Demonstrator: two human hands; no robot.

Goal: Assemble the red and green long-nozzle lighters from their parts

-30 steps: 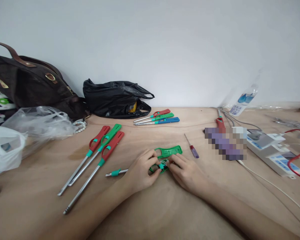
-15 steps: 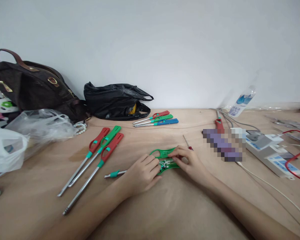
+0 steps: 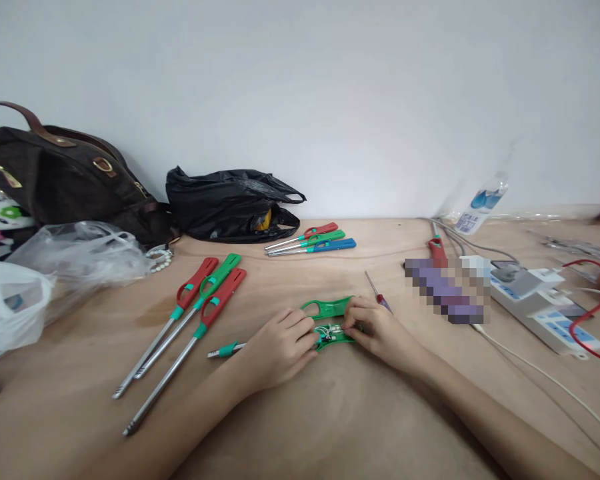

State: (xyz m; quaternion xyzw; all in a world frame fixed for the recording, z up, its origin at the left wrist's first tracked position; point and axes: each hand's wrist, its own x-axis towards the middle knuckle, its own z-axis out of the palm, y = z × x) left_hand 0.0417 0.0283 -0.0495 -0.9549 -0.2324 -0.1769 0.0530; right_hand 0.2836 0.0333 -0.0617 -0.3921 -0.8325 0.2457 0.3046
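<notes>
A long-necked green gas lighter [image 3: 338, 338] lies opened up on the table, with white wires and a clear inner part showing in its handle half. My left hand [image 3: 286, 345] is closed around the lighter at the neck end of this half, and its metal tube with a teal collar [image 3: 227, 350] sticks out to the left. The fingers of my right hand [image 3: 379, 328] pinch at the right end of the clear part; their tips hide the exact contact. Just behind lies the loose green handle cover [image 3: 330, 308], partly covered by my right hand. A screwdriver [image 3: 382, 301] rests beyond that hand.
Several long lighters [image 3: 215, 293] lie at the left, others [image 3: 325, 239] by a black plastic bag [image 3: 225, 200]. A dark backpack [image 3: 80, 173] and clear bags [image 3: 90, 253] fill the far left. Rightward are a blurred-out purple object [image 3: 443, 290], power strip [image 3: 545, 307], cables and bottle [image 3: 483, 203].
My right hand has shifted slightly, its fingertips closing in on the clear part inside the handle and uncovering more of the screwdriver. My left hand stays on the lighter.
</notes>
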